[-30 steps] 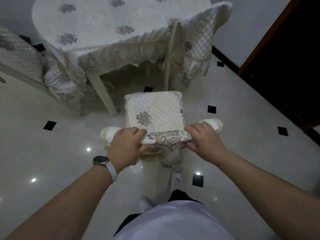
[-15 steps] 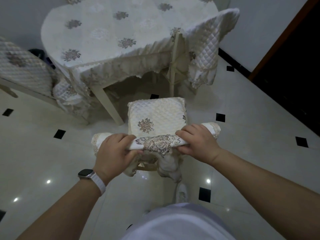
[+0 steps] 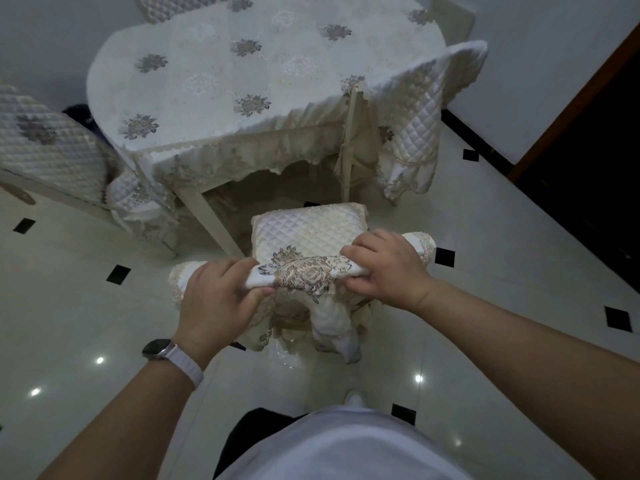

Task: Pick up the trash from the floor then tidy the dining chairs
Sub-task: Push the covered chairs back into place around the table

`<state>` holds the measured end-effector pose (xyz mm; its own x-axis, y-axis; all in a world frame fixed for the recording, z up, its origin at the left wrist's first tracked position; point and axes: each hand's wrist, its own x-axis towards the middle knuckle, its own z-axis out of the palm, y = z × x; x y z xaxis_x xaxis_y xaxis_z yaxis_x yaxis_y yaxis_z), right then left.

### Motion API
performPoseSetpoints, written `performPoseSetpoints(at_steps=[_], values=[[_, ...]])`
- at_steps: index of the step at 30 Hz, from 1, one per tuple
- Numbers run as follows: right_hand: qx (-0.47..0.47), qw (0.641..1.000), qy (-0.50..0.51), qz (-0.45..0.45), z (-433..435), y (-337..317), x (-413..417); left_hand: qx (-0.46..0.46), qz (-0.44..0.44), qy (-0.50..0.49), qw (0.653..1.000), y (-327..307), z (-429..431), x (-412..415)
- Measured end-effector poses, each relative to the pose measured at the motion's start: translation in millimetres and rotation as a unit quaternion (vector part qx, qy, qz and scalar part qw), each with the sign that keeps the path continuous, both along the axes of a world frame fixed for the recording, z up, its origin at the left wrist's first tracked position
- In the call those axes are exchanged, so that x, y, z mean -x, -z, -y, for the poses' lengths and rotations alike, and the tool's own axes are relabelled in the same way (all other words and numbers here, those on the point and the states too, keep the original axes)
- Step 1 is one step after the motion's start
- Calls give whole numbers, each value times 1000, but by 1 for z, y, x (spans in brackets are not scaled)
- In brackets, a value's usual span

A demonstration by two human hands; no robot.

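Fingers of the left hand [image 3: 218,299] and the right hand [image 3: 384,271] curl over the top rail [image 3: 304,277] of a dining chair [image 3: 304,258], clamped on its white cover. Each hand wraps the rail from the near side, knuckles up. The left thumb presses under the near edge. Between the two sets of fingers the rail's embroidered rose panel lies uncovered.

Just beyond the fingertips sits the chair's quilted seat cushion [image 3: 308,230], its far edge close to the lace hem of the tablecloth on the oval dining table [image 3: 242,81]. A pale table leg [image 3: 211,220] slants down beyond the left fingers.

Beyond the right fingers, a second chair [image 3: 426,112] with a quilted cover stands against the table's right end. Well to the left of the left fingers is a third quilted chair [image 3: 45,147].

A smartwatch [image 3: 159,349] on a white band circles the left wrist. Nearer than both hands, the tip of a white shoe [image 3: 353,398] rests on the glossy pale floor [image 3: 502,271] with its small black inset tiles.
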<state>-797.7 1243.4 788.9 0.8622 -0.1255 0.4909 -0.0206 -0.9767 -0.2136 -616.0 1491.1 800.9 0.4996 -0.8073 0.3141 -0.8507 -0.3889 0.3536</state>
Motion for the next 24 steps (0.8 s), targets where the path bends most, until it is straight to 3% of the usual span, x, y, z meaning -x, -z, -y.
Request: performPoseSetpoints(at_steps=[12,24], values=[[-12,1000,4,5,44,-15,-33,36,24,-6,999,-7,44,-29],[-49,998,29,11,35,-21,-77,23,26,2,999,-15,46,-88]])
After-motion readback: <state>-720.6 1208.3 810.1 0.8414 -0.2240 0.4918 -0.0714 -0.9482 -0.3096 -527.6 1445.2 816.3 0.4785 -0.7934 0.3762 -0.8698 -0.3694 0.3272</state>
